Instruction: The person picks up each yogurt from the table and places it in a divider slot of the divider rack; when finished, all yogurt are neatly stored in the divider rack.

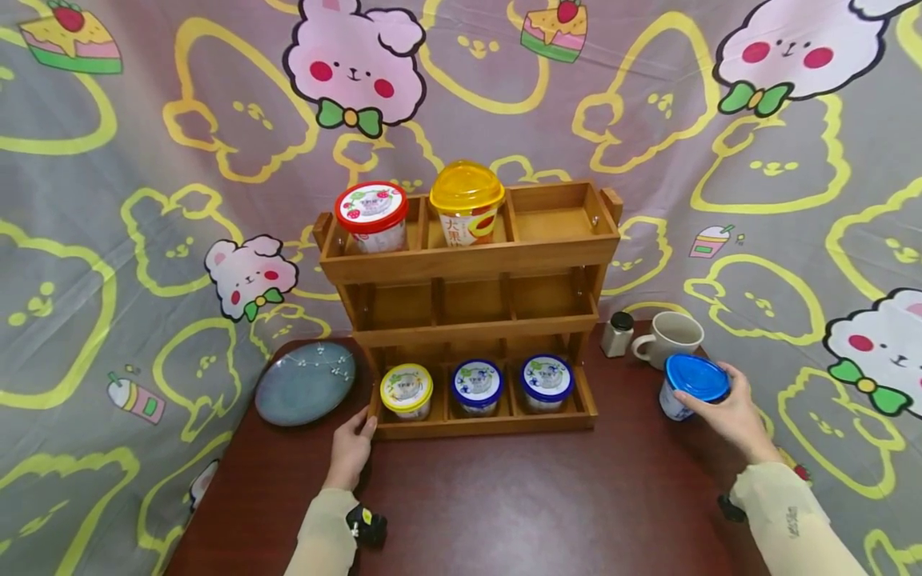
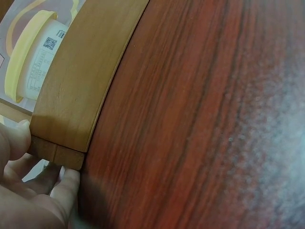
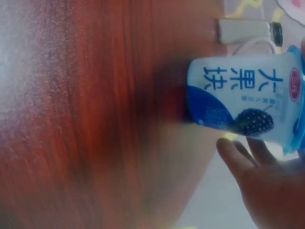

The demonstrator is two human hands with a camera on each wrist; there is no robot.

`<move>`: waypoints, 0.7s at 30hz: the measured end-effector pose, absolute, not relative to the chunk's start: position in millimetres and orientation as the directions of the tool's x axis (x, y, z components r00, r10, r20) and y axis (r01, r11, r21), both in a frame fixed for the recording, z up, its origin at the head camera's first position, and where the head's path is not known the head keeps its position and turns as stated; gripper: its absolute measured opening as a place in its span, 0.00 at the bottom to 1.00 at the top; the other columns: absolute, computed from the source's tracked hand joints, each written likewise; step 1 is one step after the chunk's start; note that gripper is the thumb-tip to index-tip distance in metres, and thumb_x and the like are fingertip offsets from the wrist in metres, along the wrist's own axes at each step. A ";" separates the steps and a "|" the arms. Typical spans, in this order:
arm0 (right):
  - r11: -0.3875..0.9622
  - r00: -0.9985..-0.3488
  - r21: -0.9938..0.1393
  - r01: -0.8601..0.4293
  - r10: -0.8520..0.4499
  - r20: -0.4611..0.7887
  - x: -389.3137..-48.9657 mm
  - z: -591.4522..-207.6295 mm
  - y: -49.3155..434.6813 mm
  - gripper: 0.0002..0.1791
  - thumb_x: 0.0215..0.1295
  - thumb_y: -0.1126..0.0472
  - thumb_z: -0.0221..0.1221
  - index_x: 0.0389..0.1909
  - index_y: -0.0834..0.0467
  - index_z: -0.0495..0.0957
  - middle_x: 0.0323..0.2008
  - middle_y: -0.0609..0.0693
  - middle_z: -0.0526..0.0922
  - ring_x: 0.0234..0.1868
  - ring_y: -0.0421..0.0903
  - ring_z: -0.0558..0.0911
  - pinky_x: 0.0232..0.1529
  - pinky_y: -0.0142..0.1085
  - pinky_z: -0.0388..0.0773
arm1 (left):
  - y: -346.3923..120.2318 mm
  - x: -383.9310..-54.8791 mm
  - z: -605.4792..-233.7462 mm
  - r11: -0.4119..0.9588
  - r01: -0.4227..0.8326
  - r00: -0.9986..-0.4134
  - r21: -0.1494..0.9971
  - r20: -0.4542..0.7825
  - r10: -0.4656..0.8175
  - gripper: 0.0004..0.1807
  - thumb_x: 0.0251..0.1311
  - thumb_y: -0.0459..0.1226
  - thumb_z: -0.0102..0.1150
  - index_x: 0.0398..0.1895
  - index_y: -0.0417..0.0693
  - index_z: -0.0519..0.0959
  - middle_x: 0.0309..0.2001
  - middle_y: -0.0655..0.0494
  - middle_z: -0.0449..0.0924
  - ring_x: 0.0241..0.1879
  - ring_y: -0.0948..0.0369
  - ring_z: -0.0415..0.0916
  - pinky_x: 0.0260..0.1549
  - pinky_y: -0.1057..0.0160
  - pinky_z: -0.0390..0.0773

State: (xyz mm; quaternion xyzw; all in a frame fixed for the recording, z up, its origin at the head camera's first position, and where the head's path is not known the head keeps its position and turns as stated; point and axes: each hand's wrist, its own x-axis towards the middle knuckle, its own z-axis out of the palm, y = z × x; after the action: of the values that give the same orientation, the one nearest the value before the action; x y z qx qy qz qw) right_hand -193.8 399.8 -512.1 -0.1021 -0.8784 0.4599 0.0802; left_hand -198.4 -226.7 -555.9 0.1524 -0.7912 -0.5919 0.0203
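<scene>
My left hand [image 1: 350,450] holds the front left corner of a three-tier wooden shelf [image 1: 490,428]. In the left wrist view the thumb [image 2: 19,138] lies on one side of that corner, with fingers round the other. At the right, my right hand [image 1: 735,416] grips a blue-lidded yogurt cup [image 1: 677,406] near its rim. Blackberry art shows on the cup [image 3: 238,90] in the right wrist view. On the bottom tier sit a yellow-lidded cup [image 1: 406,390] and two dark-blue-lidded cups [image 1: 477,386]. A red-lidded cup [image 1: 372,212] and a yellow dome-lidded cup [image 1: 468,204] occupy the top tier.
A grey-blue plate [image 1: 306,388] lies left of the shelf on the dark red wooden table [image 1: 519,496]. Right of the shelf stand a small black-capped jar [image 1: 617,336] and a beige mug [image 1: 673,336], close behind the held cup. Patterned cloth [image 1: 461,96] surrounds the table.
</scene>
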 end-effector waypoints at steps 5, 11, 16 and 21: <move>0.546 -0.966 -0.832 0.103 0.255 0.048 -194.7 -519.3 400.8 0.57 0.65 0.47 0.64 0.75 0.66 0.33 0.69 0.78 0.43 0.64 0.80 0.53 0.58 0.74 0.56 | -227.1 -198.9 -556.2 0.253 -0.219 -0.954 0.942 -0.153 -0.259 0.25 0.75 0.36 0.50 0.71 0.34 0.65 0.69 0.35 0.64 0.69 0.43 0.59 0.67 0.43 0.60; 0.520 -0.967 -0.851 0.074 0.247 0.066 -198.6 -524.1 399.7 0.55 0.66 0.49 0.64 0.76 0.61 0.33 0.69 0.78 0.43 0.65 0.80 0.52 0.59 0.74 0.55 | -227.4 -201.6 -556.1 0.248 -0.230 -0.950 0.941 -0.163 -0.266 0.26 0.75 0.36 0.49 0.71 0.34 0.65 0.70 0.35 0.63 0.70 0.43 0.58 0.67 0.44 0.59; 0.514 -0.962 -0.857 0.044 0.253 0.102 -199.7 -525.9 397.8 0.55 0.66 0.51 0.64 0.76 0.61 0.34 0.69 0.77 0.45 0.64 0.80 0.53 0.60 0.74 0.55 | -227.4 -201.6 -557.1 0.253 -0.230 -0.951 0.940 -0.162 -0.263 0.26 0.75 0.36 0.49 0.71 0.33 0.64 0.70 0.35 0.63 0.70 0.43 0.58 0.67 0.43 0.59; 0.511 -0.961 -0.858 0.051 0.258 0.096 -198.0 -528.8 399.2 0.54 0.67 0.51 0.63 0.76 0.60 0.33 0.70 0.77 0.43 0.65 0.79 0.52 0.60 0.74 0.53 | -226.4 -201.2 -557.0 0.248 -0.234 -0.951 0.940 -0.168 -0.260 0.26 0.75 0.37 0.49 0.72 0.34 0.64 0.70 0.35 0.62 0.70 0.43 0.57 0.67 0.43 0.59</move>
State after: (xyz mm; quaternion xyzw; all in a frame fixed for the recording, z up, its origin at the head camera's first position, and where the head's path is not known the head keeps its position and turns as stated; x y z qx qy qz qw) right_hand -198.0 399.2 -528.8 -0.0895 -0.8626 0.4864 0.1064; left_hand -201.2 -226.4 -557.0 0.1562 -0.7900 -0.5928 0.0110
